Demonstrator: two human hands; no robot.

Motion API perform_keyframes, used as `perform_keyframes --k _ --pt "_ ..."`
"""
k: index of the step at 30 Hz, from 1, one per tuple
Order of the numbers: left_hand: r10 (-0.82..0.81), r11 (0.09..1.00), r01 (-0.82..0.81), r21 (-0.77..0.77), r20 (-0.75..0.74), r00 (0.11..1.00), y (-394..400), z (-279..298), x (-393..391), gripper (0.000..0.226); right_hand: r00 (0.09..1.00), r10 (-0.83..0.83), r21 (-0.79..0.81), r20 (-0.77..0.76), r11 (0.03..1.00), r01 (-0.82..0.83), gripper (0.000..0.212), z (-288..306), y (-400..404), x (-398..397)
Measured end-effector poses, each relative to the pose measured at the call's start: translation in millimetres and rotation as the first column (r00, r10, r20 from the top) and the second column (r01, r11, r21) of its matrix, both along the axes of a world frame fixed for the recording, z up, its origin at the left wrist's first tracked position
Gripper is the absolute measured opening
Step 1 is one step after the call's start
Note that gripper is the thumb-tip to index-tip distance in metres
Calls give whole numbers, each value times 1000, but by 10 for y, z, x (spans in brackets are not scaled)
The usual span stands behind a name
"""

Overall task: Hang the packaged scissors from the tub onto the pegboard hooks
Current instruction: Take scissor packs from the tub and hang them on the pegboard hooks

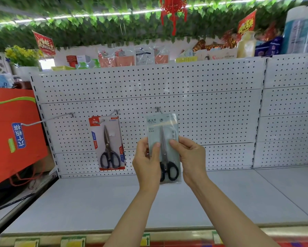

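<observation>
Both my hands hold one grey-green pack of black-handled scissors [164, 132] upright in front of the white pegboard [212, 104]. My left hand [147, 161] pinches its left edge and my right hand [189, 157] its right edge. The pack's top sits just under the middle-right hook [157, 110]. A red-and-white pack of scissors [107, 143] hangs on the hook to the left [114, 113]. A long bare hook [48, 119] sticks out further left. The tub is out of view.
A white shelf board [96, 202] runs below the pegboard, with price tags [73, 241] on its front edge. An orange-red bag [10, 132] hangs at the left. Packaged goods [142, 57] line the top of the shelving, under green leaf garlands.
</observation>
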State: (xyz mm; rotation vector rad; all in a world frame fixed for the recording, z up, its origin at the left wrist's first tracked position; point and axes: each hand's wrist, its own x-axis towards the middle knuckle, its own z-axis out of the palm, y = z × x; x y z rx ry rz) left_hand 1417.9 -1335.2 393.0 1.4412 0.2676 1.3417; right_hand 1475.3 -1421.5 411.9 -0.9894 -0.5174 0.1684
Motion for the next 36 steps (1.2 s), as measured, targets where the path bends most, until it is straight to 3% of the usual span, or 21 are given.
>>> perform_keyframes --k 19,36 --pt "-12 1000 9 -23 -123 992 198 64 534 15 990 -119 -88 -72 990 112 7 -9 217 501" --pt "26 999 -30 -22 -180 983 338 -60 702 13 991 -73 -70 -116 995 65 8 -132 351 693"
